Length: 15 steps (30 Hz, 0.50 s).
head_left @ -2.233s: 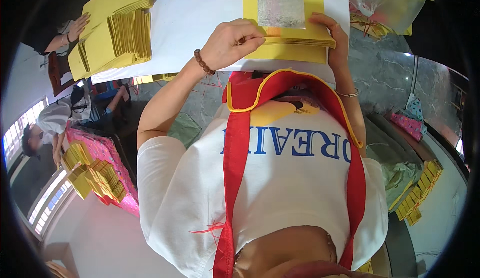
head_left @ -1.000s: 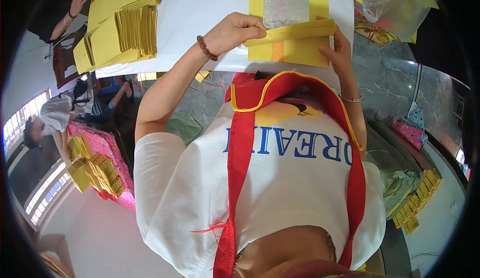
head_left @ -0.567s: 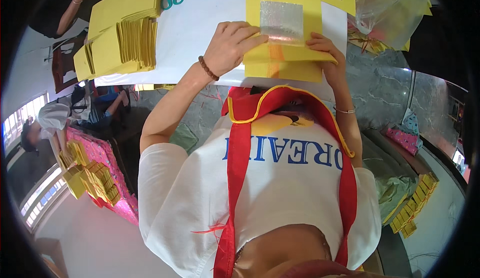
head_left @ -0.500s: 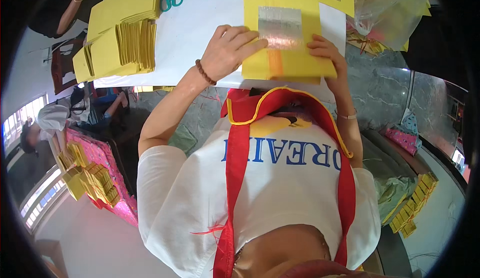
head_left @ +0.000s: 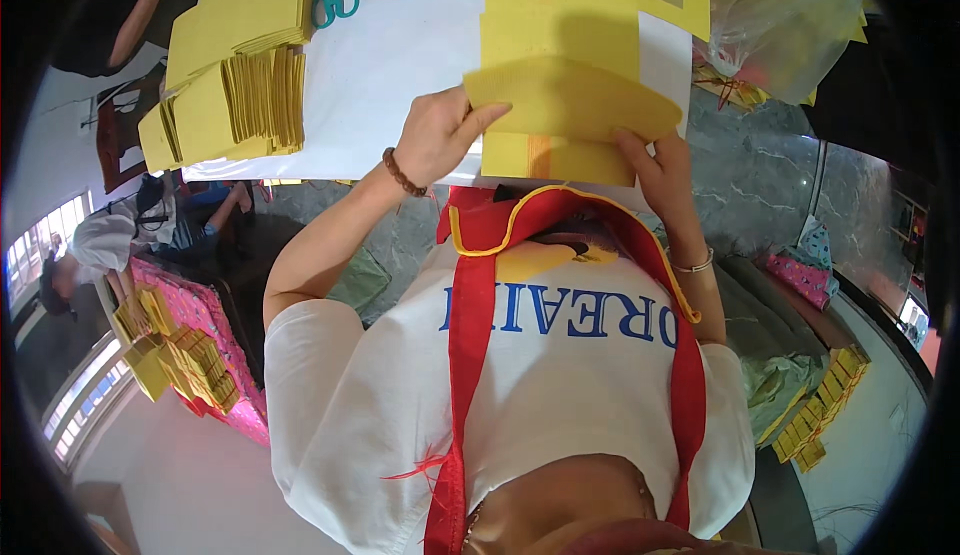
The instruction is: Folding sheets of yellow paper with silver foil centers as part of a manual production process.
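- position: the yellow paper is held bowed over the lower sheets, at the near edge of the white table.
- left hand: closed in a pinch at the paper's left end, thumb on the near face, fingers curled behind; wrist angled inward.
- right hand: closed in a light pinch at the lower right corner, thumb and fingers slightly spread; forearm rising from below.
- method: the step appears to be turning or folding paper. keep both grips level, ease out the bow, and square the edges before pressing. uneven tension would likely skew the crease.
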Tool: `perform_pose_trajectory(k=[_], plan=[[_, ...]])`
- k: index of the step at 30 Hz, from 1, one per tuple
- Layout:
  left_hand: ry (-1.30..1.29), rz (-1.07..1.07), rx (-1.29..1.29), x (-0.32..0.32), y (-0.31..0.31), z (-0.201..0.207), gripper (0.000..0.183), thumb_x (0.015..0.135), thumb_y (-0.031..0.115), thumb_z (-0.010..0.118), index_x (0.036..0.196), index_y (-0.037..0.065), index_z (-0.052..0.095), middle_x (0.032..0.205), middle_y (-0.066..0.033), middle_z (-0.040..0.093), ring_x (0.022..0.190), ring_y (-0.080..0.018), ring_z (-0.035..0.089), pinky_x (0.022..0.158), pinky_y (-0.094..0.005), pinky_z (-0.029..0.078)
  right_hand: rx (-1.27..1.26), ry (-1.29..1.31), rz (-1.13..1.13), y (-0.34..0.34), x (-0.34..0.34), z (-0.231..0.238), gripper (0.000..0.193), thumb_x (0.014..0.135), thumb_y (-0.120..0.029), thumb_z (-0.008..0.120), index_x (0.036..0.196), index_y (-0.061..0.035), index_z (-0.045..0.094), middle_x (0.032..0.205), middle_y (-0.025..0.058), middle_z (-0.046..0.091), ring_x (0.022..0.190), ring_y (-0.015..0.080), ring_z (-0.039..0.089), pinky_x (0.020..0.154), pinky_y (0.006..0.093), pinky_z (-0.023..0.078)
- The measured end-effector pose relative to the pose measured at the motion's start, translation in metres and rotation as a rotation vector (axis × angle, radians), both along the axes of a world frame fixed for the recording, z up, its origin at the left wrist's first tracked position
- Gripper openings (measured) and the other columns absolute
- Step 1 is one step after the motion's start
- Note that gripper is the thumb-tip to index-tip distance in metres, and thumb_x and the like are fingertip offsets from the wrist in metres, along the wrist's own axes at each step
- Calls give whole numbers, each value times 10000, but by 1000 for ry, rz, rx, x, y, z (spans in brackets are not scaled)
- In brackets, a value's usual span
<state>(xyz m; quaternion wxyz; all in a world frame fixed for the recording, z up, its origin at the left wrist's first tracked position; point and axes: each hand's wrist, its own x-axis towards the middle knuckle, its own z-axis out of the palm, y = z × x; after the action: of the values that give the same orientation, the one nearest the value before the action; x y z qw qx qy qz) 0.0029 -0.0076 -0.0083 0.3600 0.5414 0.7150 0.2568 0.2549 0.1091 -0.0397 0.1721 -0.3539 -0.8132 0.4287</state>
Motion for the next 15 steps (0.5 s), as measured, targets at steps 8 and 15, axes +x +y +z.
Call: perform_pose_trajectory(k=[8,15], plan=[[-452,128,-60,-10,25,-21,344,903,295,532,1091,13,588,747,-72,633,660,-91,549,603,-274,454,-211,275,-323,5,-28,7,382,795,-216,650,1131,-55,561,893,107,651,647,193,609,593,288,459],[-487,196,-104,-10,34,-21,279,911,228,540,1062,-4,576,736,28,556,590,-33,423,517,-203,346,-117,114,-267,18,-34,9,390,785,-169,662,1149,-63,569,898,97,648,696,144,612,615,262,467]])
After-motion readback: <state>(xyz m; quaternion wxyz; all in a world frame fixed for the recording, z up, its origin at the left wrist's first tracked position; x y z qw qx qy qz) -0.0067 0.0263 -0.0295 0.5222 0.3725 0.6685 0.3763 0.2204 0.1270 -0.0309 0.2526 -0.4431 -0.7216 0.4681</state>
